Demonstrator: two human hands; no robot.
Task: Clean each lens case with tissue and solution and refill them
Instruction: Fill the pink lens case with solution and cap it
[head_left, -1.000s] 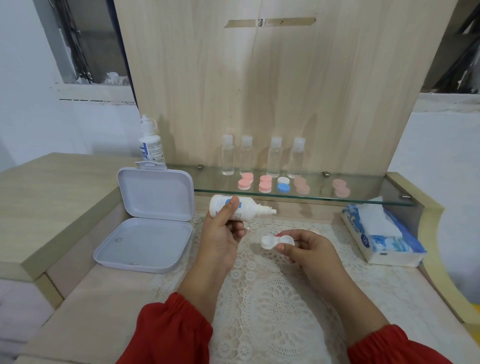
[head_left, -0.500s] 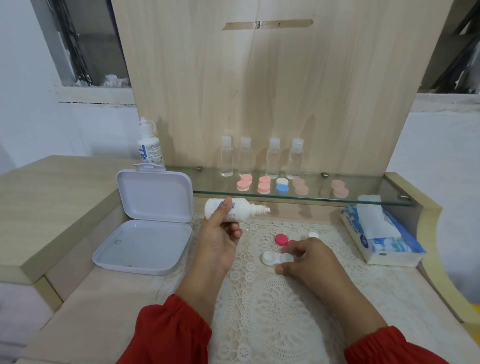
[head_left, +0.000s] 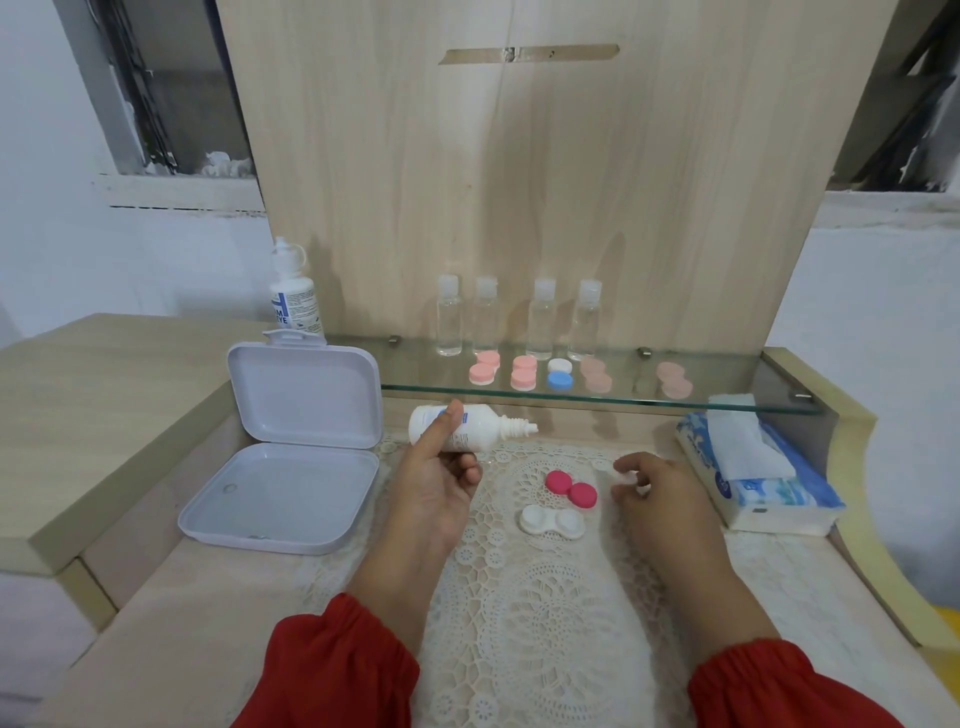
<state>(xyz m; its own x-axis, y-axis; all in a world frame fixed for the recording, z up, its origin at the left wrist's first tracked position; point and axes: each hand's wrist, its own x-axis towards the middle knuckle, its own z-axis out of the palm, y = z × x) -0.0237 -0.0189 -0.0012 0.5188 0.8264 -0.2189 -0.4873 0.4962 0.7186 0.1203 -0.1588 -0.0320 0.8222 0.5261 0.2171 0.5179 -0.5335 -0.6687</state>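
The person sits at a table (head_left: 156, 639) that is covered in the middle with a white lace cloth (head_left: 545, 623). The left hand (head_left: 436, 493) holds a white solution bottle (head_left: 470, 428) on its side, with the thumb on top and the fingers curled under it; the open nozzle points to the right. The right hand (head_left: 660, 493) is over the cloth, near the right side, with its fingers curled around a small white thing (head_left: 628, 477), probably the bottle cap, but it is too hidden to tell for sure.

Between the two hands, the white lens case (head_left: 551, 522) lies open on the cloth, with both cups facing up. Its two dark pink caps (head_left: 570, 488) lie just behind it, touching each other. No hand touches the case or the caps.

At the left, a white plastic box (head_left: 280, 499) stands open, its lid raised. At the right lies a blue and white tissue pack (head_left: 769, 493) with one tissue sticking out. Behind, a glass shelf (head_left: 727, 405) carries four small clear bottles (head_left: 519, 319) in a row and, in front of them, several closed lens cases (head_left: 519, 371), mostly pale pink and one white and blue. A second, upright solution bottle (head_left: 293, 296) stands behind the box.
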